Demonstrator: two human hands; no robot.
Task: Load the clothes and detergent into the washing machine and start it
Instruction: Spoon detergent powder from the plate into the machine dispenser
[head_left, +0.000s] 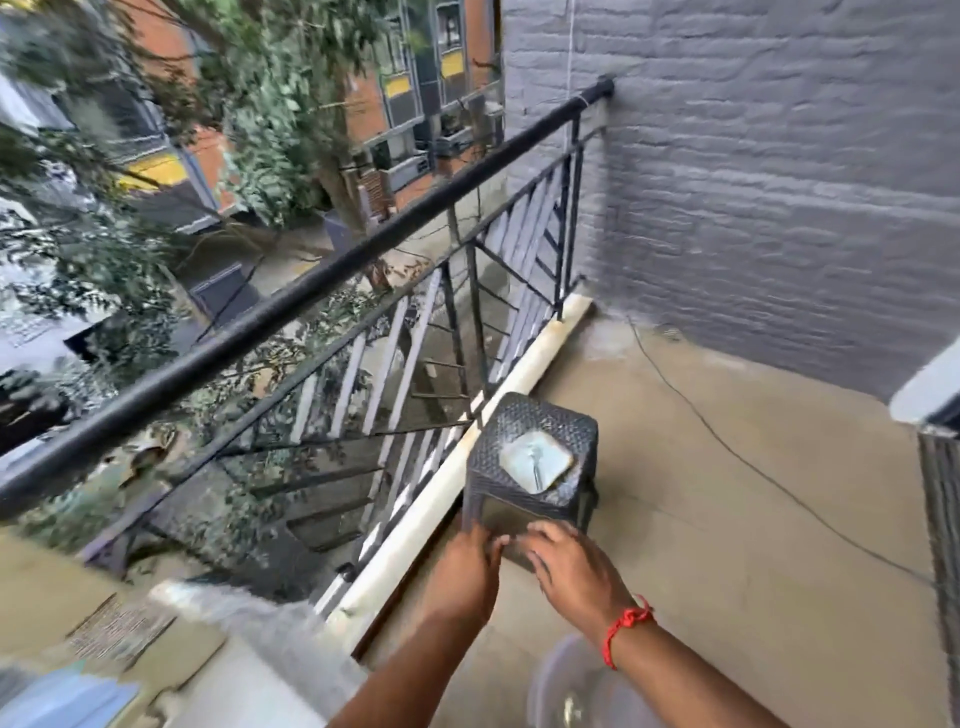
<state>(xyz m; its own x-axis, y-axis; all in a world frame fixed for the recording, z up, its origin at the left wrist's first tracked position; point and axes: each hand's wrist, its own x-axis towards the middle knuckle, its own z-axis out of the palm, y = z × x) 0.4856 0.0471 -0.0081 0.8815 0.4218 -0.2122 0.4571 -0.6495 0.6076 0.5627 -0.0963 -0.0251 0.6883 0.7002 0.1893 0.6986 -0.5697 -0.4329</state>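
My left hand (464, 570) and my right hand (574, 571), which has a red thread on its wrist, reach side by side to the near lower edge of a dark woven stool (530, 426). The fingers of both are stretched out and hold nothing. A pale square item (537, 460) lies on the stool's top. At the bottom left is the blurred beige and white top of a machine (208, 670) with a printed label (119, 629). No clothes or detergent can be made out.
A black metal railing (311, 291) with a white kerb (457, 467) runs diagonally along the balcony's left side. A grey brick wall (779, 182) closes the far side. A thin cable (753, 467) crosses the concrete floor. A blurred translucent round object (566, 691) is at the bottom.
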